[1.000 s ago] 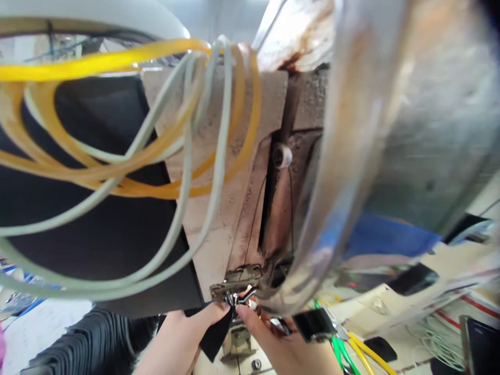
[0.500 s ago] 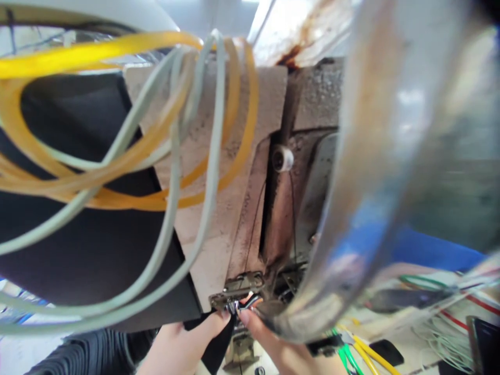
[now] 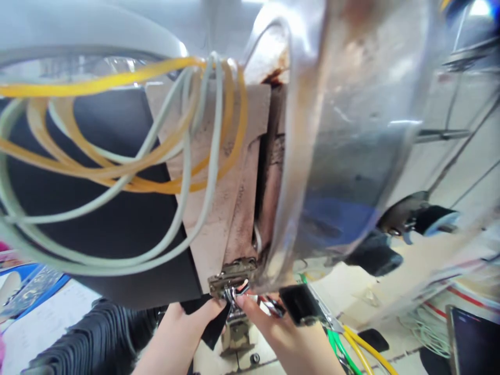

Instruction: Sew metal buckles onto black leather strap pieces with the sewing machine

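Note:
My left hand (image 3: 177,333) pinches a small black fabric piece (image 3: 214,325) between thumb and fingers, just in front of a sewing machine's presser foot (image 3: 230,297). Right beside it, my right hand (image 3: 281,333) has thumb and fingertip closed at the foot; what lies between them is too small to make out. The machine's pale metal head (image 3: 211,224) rises above both hands. Under the fingers, the metal needle plate (image 3: 237,336) shows in part. A stack of black fabric pieces (image 3: 94,338) lies by my left forearm.
Loops of yellow cord (image 3: 156,186) and pale green cord (image 3: 213,172) hang before a black panel (image 3: 97,250). A clear curved plastic guard (image 3: 351,156) covers the right. Yellow-and-green-handled scissors (image 3: 349,341), a black block (image 3: 300,304) and a phone-like screen (image 3: 474,338) lie right.
The view has shifted, so the clear guard appears farther left and more of the right side shows. Both hands stay at the presser foot, closed as before.

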Available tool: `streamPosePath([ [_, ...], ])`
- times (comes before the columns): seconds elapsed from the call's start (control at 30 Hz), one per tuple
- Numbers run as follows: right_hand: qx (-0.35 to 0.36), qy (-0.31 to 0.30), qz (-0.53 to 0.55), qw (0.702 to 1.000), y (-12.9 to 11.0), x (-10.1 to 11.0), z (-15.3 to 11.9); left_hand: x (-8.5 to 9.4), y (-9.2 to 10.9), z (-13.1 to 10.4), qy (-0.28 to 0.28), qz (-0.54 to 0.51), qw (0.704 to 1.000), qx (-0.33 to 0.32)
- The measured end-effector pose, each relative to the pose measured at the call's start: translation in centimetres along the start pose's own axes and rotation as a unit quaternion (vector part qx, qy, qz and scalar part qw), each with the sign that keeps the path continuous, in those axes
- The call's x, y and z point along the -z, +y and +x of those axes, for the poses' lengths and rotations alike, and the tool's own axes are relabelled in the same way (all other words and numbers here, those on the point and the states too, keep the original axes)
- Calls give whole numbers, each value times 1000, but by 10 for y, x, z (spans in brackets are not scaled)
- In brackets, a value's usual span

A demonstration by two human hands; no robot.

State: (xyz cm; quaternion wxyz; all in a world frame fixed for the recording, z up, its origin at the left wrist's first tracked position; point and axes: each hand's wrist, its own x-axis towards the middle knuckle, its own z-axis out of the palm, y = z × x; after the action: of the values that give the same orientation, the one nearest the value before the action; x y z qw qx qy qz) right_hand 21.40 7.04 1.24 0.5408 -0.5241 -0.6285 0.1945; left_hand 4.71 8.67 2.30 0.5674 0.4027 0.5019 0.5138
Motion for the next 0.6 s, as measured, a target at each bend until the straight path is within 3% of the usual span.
streamPosePath([
  [0.27,6,-19,14,1000,-1,-1,2,-15,20,-5,34,-29,997,70],
  [0.4,19,17,4,1000,-1,-3,3,-14,19,-5,10,-36,998,50],
  [0.5,49,-7,6,999,-6,0,-8,-4,9,-13,-18,-19,999,35],
  [0.6,73,-73,24,994,-9,5,-34,14,-18,-33,8,11,999,36],
])
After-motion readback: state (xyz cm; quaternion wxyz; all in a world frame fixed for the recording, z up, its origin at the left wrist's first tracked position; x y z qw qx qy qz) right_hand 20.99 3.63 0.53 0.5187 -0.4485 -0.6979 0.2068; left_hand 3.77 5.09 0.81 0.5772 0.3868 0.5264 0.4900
